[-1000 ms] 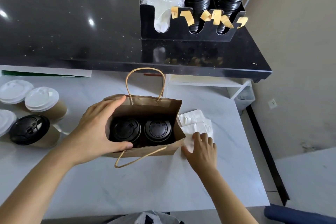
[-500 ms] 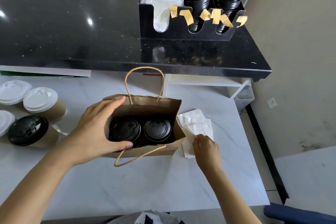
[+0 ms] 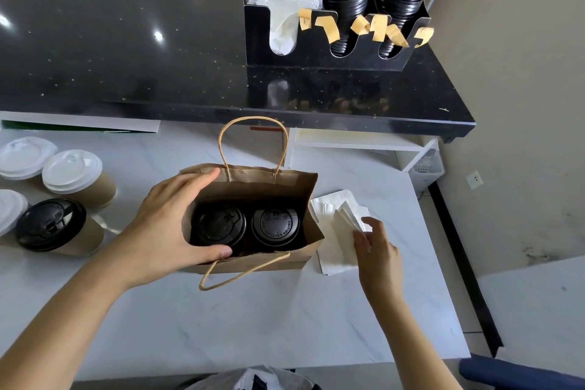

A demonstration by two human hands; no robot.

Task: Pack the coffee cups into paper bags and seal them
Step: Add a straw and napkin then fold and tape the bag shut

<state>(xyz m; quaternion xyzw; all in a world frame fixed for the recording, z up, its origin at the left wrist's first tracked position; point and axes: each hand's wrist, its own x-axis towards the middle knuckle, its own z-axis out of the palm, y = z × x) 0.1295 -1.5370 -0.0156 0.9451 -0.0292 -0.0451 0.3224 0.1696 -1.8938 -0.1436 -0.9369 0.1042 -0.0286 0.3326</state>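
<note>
A brown paper bag (image 3: 281, 180) with twisted paper handles stands open on the white marble table (image 3: 253, 320). Two coffee cups with black lids (image 3: 275, 226) sit side by side inside it. My left hand (image 3: 164, 225) grips the bag's left end, fingers along the far rim and thumb over the near rim. To the right of the bag lies a stack of white napkins (image 3: 335, 247). My right hand (image 3: 376, 247) pinches the top napkins by their right edge and lifts them off the stack.
Several more cups stand at the left: one with a black lid (image 3: 50, 225), others with white lids (image 3: 72, 168). A raised black counter (image 3: 126, 51) runs behind, carrying a black organiser (image 3: 319, 57) with lids and yellow tape strips (image 3: 380, 28). The table's right edge drops to the floor.
My right hand went from lying flat on the napkins to pinching their edge and raising the top ones. My left hand and the bag stayed put.
</note>
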